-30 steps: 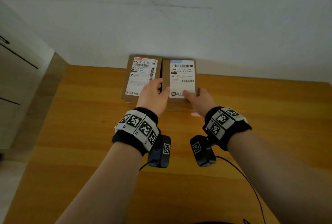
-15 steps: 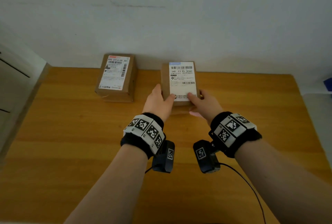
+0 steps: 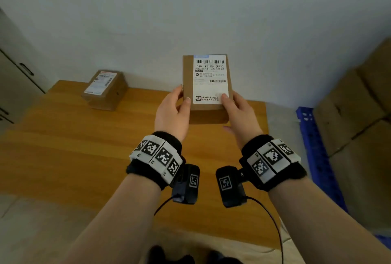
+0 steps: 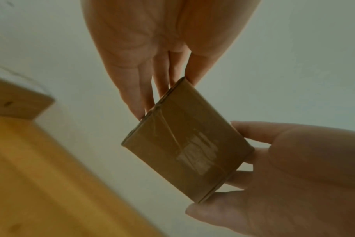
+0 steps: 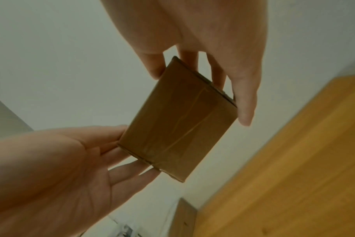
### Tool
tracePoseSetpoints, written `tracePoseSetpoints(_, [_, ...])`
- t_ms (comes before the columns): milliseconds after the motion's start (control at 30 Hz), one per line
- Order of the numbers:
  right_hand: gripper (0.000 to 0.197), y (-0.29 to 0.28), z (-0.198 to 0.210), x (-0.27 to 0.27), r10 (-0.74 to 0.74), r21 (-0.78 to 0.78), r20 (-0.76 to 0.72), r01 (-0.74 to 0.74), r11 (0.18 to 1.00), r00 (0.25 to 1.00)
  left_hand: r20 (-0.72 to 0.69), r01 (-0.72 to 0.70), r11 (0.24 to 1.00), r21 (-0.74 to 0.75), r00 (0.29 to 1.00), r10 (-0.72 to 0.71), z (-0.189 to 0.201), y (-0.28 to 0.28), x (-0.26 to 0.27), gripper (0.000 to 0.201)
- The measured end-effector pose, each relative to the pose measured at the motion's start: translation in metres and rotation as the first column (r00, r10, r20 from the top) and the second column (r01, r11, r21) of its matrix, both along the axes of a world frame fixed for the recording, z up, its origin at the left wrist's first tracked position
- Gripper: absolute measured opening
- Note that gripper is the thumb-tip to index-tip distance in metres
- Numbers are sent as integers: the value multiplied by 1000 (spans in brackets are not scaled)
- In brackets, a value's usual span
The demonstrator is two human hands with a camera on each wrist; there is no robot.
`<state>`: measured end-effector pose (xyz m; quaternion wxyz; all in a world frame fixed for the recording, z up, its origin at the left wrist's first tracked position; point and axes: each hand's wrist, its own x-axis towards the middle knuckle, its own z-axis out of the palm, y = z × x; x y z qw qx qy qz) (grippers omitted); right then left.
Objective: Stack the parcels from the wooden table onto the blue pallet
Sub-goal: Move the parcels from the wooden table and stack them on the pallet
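I hold a brown parcel (image 3: 208,86) with a white shipping label in the air above the wooden table (image 3: 74,147). My left hand (image 3: 173,111) grips its left side and my right hand (image 3: 238,113) its right side, each with the thumb on top. From below, the left wrist view shows the parcel's taped end (image 4: 188,144) between my left fingers (image 4: 140,96) and my right hand (image 4: 294,176). The right wrist view shows the same parcel (image 5: 178,123). A second labelled parcel (image 3: 104,90) lies at the table's far left corner. The blue pallet (image 3: 317,151) stands to the right.
Large cardboard boxes (image 3: 359,126) stand stacked on the pallet at the right edge. A grey cabinet (image 3: 12,77) with dark handles stands left of the table. A white wall runs behind the table, and pale floor lies between table and pallet.
The parcel has risen off the table in both hands and moved right, away from the second parcel. My view has swung right, and the pallet with its boxes has come into sight.
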<state>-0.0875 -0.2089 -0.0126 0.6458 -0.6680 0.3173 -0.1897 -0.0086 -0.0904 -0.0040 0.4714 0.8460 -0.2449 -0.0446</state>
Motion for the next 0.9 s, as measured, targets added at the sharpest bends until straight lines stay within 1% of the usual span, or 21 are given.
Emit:
tracePoseSetpoints(67, [29, -2, 15, -27, -31, 4, 68, 31, 1000, 997, 44, 23, 999, -36, 999, -21, 17, -6, -22, 42])
tracePoseSetpoints(100, [28, -2, 22, -39, -48, 8, 96, 48, 999, 994, 57, 39, 998, -51, 998, -36, 24, -8, -32, 42])
tracePoseSetpoints(267, [34, 6, 46, -98, -122, -6, 193, 125, 992, 974, 112, 121, 985, -120, 988, -107, 47, -6, -86, 45])
tracePoseSetpoints(367, [32, 18, 53, -136, -176, -3, 216, 181, 984, 960, 116, 187, 968, -168, 979, -169, 52, 3, -117, 46])
tracePoseSetpoints(467, [35, 31, 51, -176, -227, 21, 245, 229, 973, 942, 108, 239, 947, -215, 969, -221, 48, 11, -151, 45])
tracePoseSetpoints(567, [34, 38, 51, -214, -284, 6, 244, 291, 957, 927, 107, 286, 917, -279, 958, -267, 45, 15, -187, 42])
tracePoseSetpoints(600, [34, 38, 52, -227, -307, -2, 243, 317, 949, 920, 108, 303, 908, -290, 953, -284, 48, 14, -199, 42])
tracePoseSetpoints(667, [27, 37, 58, -252, -351, -11, 258, 366, 930, 900, 114, 341, 890, -304, 940, -321, 55, 10, -222, 42])
tracePoseSetpoints(733, [19, 34, 68, -274, -381, -4, 293, 399, 917, 877, 136, 385, 867, -317, 923, -360, 66, 4, -243, 43])
tracePoseSetpoints(767, [18, 31, 72, -284, -392, 3, 318, 412, 911, 863, 146, 404, 854, -329, 915, -376, 71, -1, -252, 43])
tracePoseSetpoints(900, [30, 16, 92, -320, -431, 19, 400, 463, 886, 809, 188, 445, 818, -364, 896, -403, 88, -24, -288, 44])
